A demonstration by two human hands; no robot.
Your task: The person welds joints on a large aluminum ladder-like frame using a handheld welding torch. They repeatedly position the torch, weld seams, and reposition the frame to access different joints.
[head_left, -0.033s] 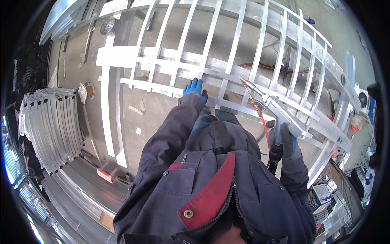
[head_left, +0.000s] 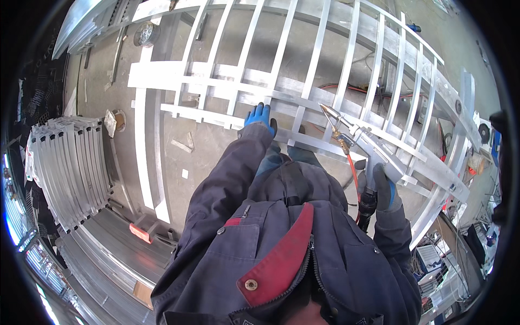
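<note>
A light metal railing frame [head_left: 254,30] with several parallel bars lies across flat beams in front of me. My left hand [head_left: 260,116], in a blue and dark glove, rests with fingers stretched out on the near rail [head_left: 210,116]. To the right, my gloved right hand [head_left: 385,188] is wrapped round the grip of a silver welding gun [head_left: 372,147]. The gun's pointed copper-coloured nozzle [head_left: 328,111] is directed up and left, above the frame bars. A red hose [head_left: 353,174] with brass fittings runs down from the gun. Part of the right hand's fingers is hidden behind the grip.
Stacked metal profiles [head_left: 67,168] stand at the left, near an orange-red block [head_left: 141,233]. A wire spool [head_left: 146,34] sits at the upper left. Wide beams [head_left: 157,76] support the frame. Cables [head_left: 346,88] lie on the floor beneath it. Scraps [head_left: 183,145] lie left of my arm.
</note>
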